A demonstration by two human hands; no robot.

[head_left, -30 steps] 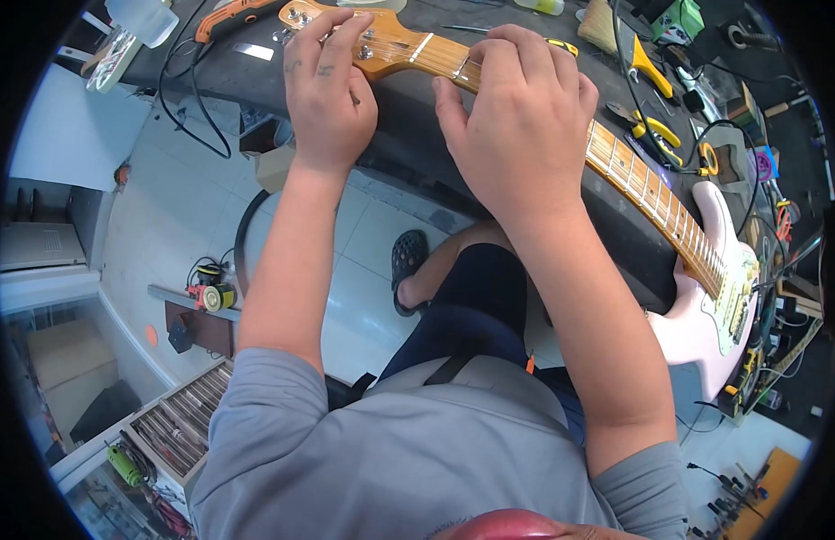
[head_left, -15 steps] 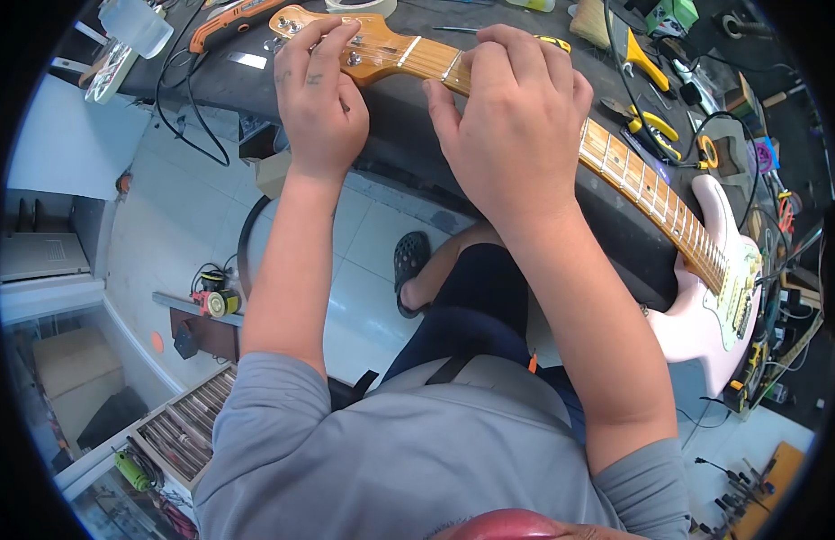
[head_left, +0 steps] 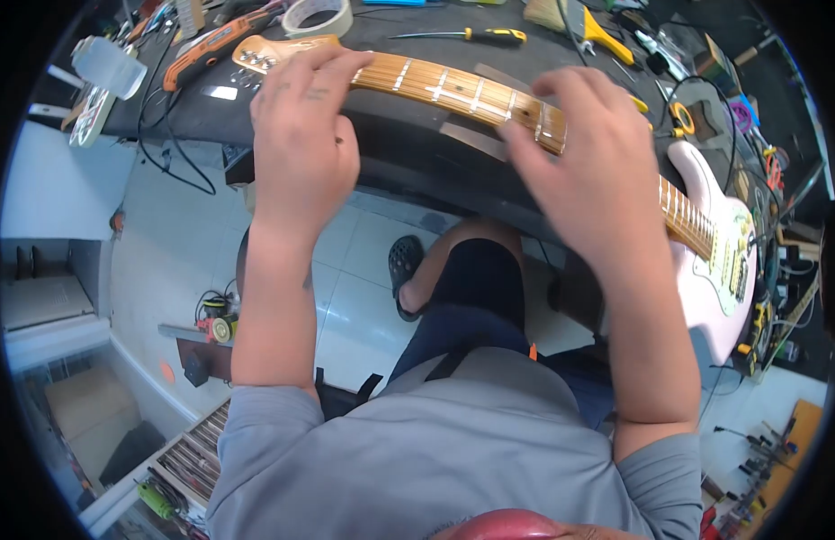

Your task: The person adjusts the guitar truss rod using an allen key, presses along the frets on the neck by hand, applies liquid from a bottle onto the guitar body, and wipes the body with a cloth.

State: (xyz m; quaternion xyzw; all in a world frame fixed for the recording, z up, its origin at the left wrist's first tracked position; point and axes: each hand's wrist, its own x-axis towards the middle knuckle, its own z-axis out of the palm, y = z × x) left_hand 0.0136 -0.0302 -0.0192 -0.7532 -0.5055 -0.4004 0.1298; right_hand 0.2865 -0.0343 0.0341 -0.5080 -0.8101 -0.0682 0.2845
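Observation:
A pale pink electric guitar (head_left: 705, 297) lies across the dark workbench, its body at the right and its wooden neck (head_left: 435, 83) running to the upper left. My left hand (head_left: 305, 135) is closed around the neck near the headstock (head_left: 255, 54), thumb on the near side. Over the higher frets is my right hand (head_left: 597, 153), slightly blurred, its fingers apart and curved above the neck. Whether its fingertips touch the strings is unclear.
Behind the neck lie a roll of tape (head_left: 317, 16), a yellow-handled screwdriver (head_left: 494, 36) and a brush (head_left: 548, 13). An orange tool (head_left: 206, 52) with a black cable is at the upper left. Yellow-handled tools and cables crowd the bench's right side.
My right hand has moved right along the neck, towards the body, uncovering more frets. My left hand has shifted slightly down and left. The view has shifted too.

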